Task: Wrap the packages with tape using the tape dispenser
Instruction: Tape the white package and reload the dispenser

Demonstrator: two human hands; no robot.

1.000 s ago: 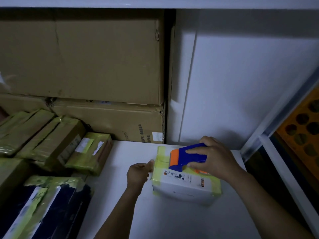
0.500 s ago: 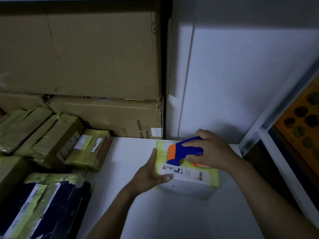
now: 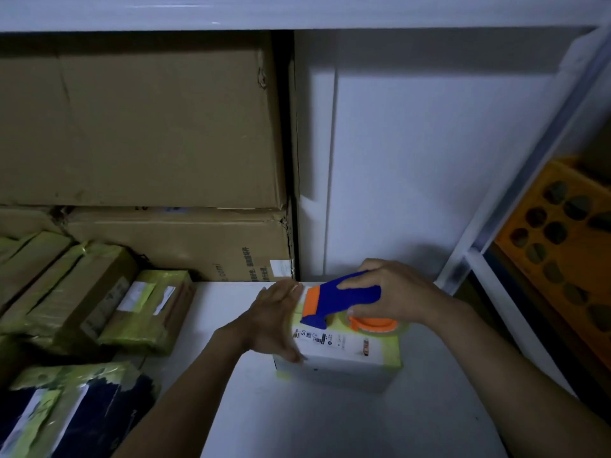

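- The package (image 3: 347, 353), a white box with yellow-green tape on its edges and corners, stands on the white desk (image 3: 297, 421), right of centre and near the back wall.
- The tape dispenser (image 3: 344, 297), a blue body with an orange blade end, rests on the package's top face. Its tape roll (image 3: 373, 323), on an orange hub, lies flat toward the right of that face.
- Right hand (image 3: 400, 292): fingers curled round the blue handle, gripping it.
- Left hand (image 3: 274, 322): fingers straight and together, palm flat against the package's left side. It holds nothing.
- Step in hand, as judged: carrying a strip across the top face and over the left edge.
- Procedure:
  - Brace the box with the left palm so it cannot slide.
  - Hold the dispenser low against the surface and draw it in a straight line.
  - Overlap the neighbouring strip.
  - Press the tape flat before cutting.
- Caution: the left fingertips lie just beside the orange blade end. Clear them before the cut.
- Surroundings: taped packages (image 3: 145, 309) lie at the left of the desk, large cartons (image 3: 148, 127) are stacked behind them, and an orange crate (image 3: 562, 246) stands at the right.
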